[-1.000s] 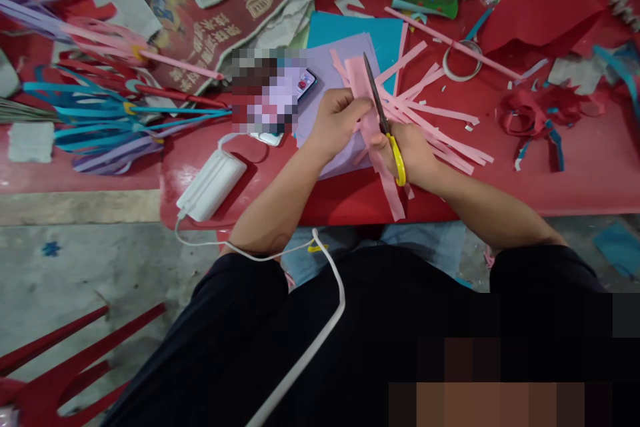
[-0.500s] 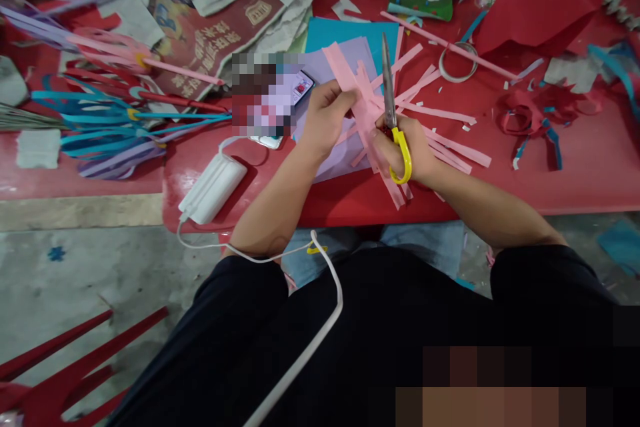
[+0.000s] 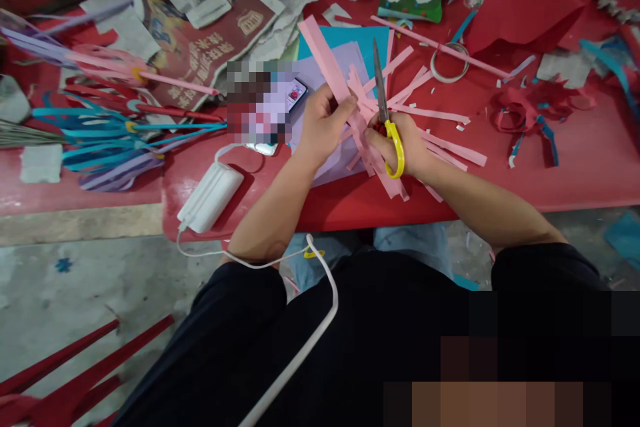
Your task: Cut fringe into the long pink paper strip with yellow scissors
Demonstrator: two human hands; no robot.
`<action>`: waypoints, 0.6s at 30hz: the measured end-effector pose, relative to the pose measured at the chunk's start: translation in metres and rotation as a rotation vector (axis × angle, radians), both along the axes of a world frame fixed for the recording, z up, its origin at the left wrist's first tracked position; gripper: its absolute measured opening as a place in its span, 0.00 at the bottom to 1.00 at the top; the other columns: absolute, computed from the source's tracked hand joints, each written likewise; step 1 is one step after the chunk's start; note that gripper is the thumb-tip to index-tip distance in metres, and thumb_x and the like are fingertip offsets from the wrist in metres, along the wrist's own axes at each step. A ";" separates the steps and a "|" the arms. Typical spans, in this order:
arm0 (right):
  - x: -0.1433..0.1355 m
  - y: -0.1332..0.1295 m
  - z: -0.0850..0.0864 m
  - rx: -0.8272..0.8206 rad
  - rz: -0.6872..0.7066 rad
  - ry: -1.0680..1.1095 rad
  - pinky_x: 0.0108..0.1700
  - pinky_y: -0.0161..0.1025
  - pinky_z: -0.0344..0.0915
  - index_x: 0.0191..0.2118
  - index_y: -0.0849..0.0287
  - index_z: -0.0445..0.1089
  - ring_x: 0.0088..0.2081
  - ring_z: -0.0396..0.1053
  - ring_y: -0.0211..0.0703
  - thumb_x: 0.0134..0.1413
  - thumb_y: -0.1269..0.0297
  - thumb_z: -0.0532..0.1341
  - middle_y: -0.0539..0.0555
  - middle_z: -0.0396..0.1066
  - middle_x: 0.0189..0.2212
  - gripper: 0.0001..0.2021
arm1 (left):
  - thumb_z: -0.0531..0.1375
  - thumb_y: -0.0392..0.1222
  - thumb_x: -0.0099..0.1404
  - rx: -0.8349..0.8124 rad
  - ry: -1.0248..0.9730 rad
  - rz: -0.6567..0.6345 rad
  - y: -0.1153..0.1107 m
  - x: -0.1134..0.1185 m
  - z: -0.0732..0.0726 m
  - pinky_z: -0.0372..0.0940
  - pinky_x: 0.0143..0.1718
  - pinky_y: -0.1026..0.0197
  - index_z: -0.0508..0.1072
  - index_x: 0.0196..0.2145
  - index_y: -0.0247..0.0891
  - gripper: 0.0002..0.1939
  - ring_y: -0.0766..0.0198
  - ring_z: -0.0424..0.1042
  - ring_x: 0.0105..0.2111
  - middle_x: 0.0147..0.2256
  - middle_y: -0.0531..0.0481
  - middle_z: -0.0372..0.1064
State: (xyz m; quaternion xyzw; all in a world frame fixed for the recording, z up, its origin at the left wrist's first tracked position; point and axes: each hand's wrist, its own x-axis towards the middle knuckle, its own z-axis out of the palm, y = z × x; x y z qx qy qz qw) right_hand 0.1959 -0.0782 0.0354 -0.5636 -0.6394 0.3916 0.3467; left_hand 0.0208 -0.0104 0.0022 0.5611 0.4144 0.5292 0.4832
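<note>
Pinching a wide pink paper strip, the left hand is nearly closed; the right hand curls round yellow-handled metal scissors.

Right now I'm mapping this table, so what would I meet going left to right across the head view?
Whitish square → white box with a cable → left hand, holding a pink paper strip → right hand, holding yellow-handled scissors → roll of tape → tangled red scraps.
</note>
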 end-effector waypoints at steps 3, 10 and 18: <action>-0.001 0.001 0.001 0.016 -0.012 0.025 0.40 0.44 0.70 0.32 0.51 0.64 0.33 0.70 0.45 0.64 0.66 0.62 0.49 0.70 0.28 0.09 | 0.74 0.63 0.72 -0.007 0.036 -0.070 0.006 -0.008 0.002 0.61 0.34 0.54 0.79 0.35 0.42 0.22 0.58 0.67 0.30 0.30 0.50 0.69; 0.000 0.004 0.004 0.024 -0.130 0.031 0.43 0.46 0.70 0.32 0.50 0.61 0.34 0.69 0.46 0.65 0.66 0.61 0.49 0.66 0.28 0.10 | 0.82 0.48 0.67 0.366 0.637 0.123 0.032 -0.094 0.045 0.57 0.66 0.43 0.82 0.45 0.45 0.17 0.51 0.64 0.52 0.50 0.48 0.67; 0.006 0.005 -0.005 0.059 -0.111 0.058 0.44 0.49 0.72 0.35 0.50 0.60 0.35 0.70 0.47 0.73 0.54 0.60 0.51 0.66 0.30 0.14 | 0.85 0.50 0.60 0.190 0.852 -0.006 0.047 -0.134 0.038 0.38 0.77 0.37 0.79 0.48 0.46 0.26 0.42 0.51 0.68 0.55 0.49 0.63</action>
